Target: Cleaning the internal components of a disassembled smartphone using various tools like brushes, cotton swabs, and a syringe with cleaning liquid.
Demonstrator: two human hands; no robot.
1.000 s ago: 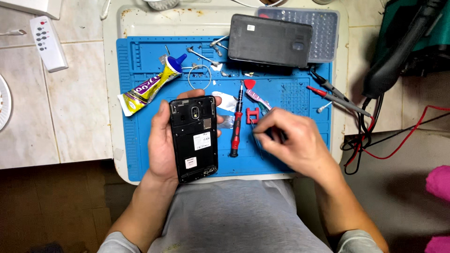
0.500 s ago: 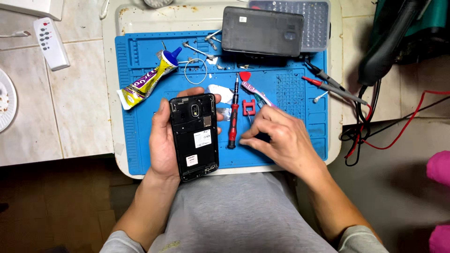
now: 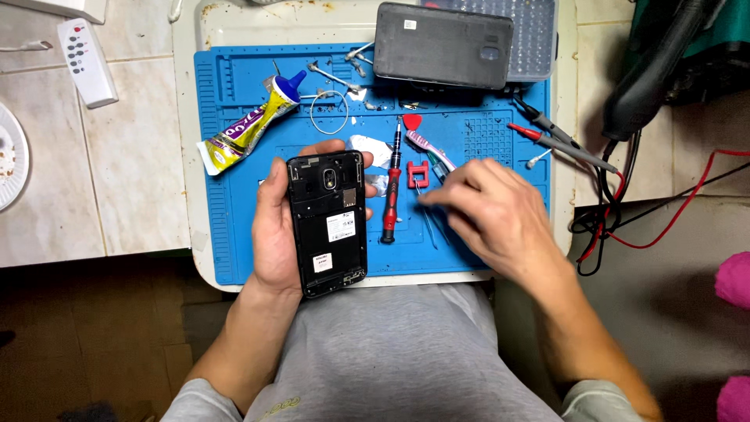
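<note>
My left hand (image 3: 269, 234) grips a black smartphone (image 3: 328, 227) with its back cover off, held upright over the near edge of a blue work mat (image 3: 234, 234). My right hand (image 3: 492, 211) rests on the mat to the right of the phone. Its fingertips are pinched together on thin metal tweezers (image 3: 432, 230) that lie there. A red and black screwdriver (image 3: 391, 187) lies between the phone and my right hand. A small red clamp-like tool (image 3: 418, 173) and a toothbrush (image 3: 426, 148) sit just above my fingertips.
A glue tube (image 3: 246, 129), a wire ring (image 3: 328, 113) and a red pick (image 3: 412, 121) lie on the mat's far half. A dark grey phone cover (image 3: 441, 45) rests on a bit case (image 3: 535, 31). Red-tipped probes (image 3: 555, 144) and cables trail right. A white remote (image 3: 86, 59) lies left.
My right hand has slid up and left across the mat toward the tweezers beside the screwdriver. The phone stays in my left hand, almost unmoved.
</note>
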